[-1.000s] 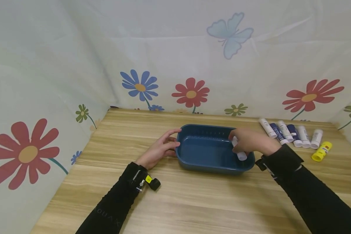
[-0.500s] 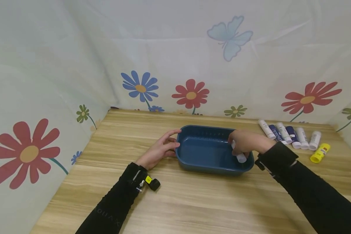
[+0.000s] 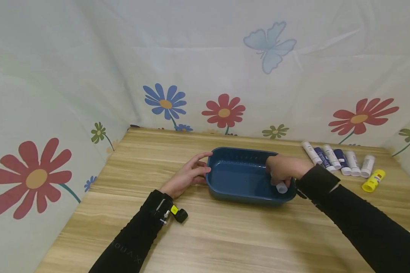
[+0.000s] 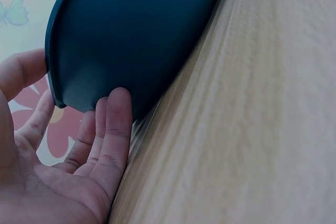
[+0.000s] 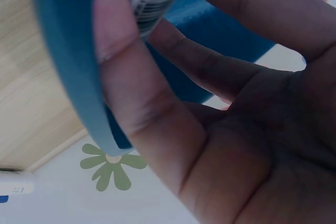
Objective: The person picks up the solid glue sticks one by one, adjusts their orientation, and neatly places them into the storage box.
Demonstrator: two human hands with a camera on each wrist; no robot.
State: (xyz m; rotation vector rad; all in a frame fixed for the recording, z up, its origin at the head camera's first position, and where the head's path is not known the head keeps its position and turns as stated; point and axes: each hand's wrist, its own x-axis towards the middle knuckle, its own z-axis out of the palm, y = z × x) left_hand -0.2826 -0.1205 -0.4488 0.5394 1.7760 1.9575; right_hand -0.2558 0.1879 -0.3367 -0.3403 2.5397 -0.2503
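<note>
In the head view a blue plastic basin (image 3: 240, 176) with rounded corners sits on the table. Against its left end rests my left hand (image 3: 188, 175), thumb and index finger at the rim. The left wrist view has the other fingers (image 4: 118, 114) extended along the basin's outer wall. My right hand (image 3: 287, 168) reaches down inside the basin's right end. It pinches a white glue stick (image 3: 281, 187), which lies slantwise and is mostly covered by the fingers. Barcode print shows on the glue stick (image 5: 152, 3) in the right wrist view.
Several white and dark blue glue sticks (image 3: 333, 157) lie side by side at the back right of the wooden table (image 3: 225, 235). Beside them is a yellow glue stick (image 3: 374, 181). A flower-printed white sheet (image 3: 191, 57) stands behind the table.
My right hand has sunk slightly lower into the basin with the glue stick, more of which is now covered. The left hand stays at the rim.
</note>
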